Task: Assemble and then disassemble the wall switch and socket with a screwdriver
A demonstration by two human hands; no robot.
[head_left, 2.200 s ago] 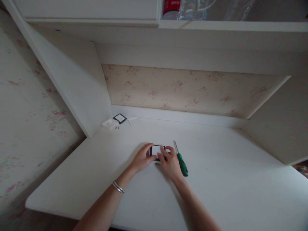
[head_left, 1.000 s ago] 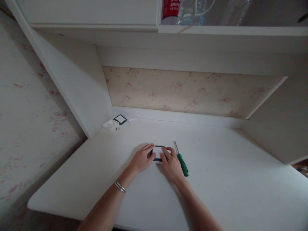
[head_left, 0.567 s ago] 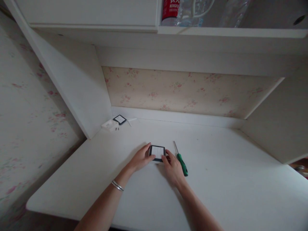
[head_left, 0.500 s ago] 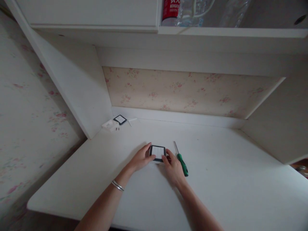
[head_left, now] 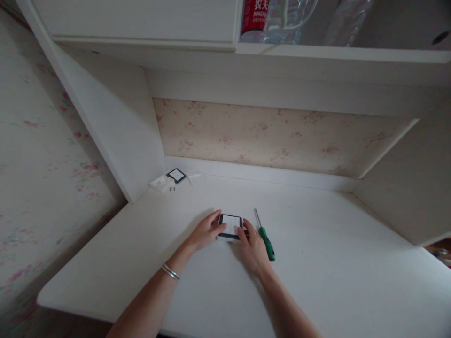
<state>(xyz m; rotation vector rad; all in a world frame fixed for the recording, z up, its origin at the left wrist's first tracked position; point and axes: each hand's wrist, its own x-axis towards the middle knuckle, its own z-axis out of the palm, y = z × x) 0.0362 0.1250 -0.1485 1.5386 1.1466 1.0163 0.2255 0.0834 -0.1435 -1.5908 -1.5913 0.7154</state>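
A small white switch panel with a black frame (head_left: 230, 224) lies on the white desk (head_left: 317, 263) near its middle. My left hand (head_left: 204, 231) grips the panel's left edge with curled fingers. My right hand (head_left: 252, 244) holds its right and near edge, thumb against the frame. A silver bracelet (head_left: 170, 272) sits on my left wrist. A green-handled screwdriver (head_left: 265, 239) lies on the desk just right of my right hand, touching neither hand.
In the back left corner lie a second black-framed panel (head_left: 175, 175), a white box part (head_left: 160, 182) and two small screws (head_left: 171, 189). A shelf above carries a red-labelled bottle (head_left: 256, 16) and clear bottles. Side panels wall in the desk on both sides.
My fingers have pulled back off the panel's face to its edges, so more of the white face shows. The screwdriver has stayed put.
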